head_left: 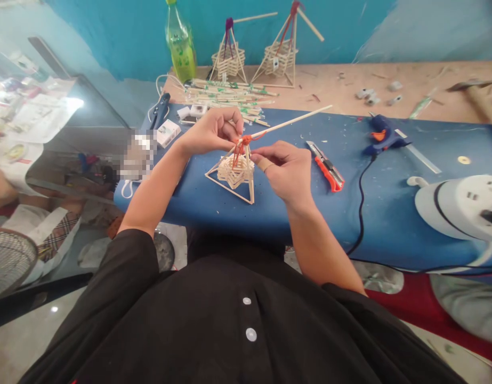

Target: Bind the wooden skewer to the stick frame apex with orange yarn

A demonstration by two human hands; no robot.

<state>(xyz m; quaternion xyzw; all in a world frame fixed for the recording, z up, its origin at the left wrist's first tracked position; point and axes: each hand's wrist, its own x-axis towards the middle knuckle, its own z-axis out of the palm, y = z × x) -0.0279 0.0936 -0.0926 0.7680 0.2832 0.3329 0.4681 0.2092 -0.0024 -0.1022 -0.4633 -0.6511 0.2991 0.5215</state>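
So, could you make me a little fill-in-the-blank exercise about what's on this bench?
1. The surface beneath the front model is coloured ____.
2. The cutter lies nearer to the ____ hand than to the left hand.
3. The similar models standing by the wall number ____.
4. The yarn atop the model nearest the bottle is coloured ____.

Missing words: blue; right; two; purple.

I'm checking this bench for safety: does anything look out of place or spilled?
The cutter lies loose beside the right hand, its blade apparently out, and small scraps litter the wooden top. No spill stands out.
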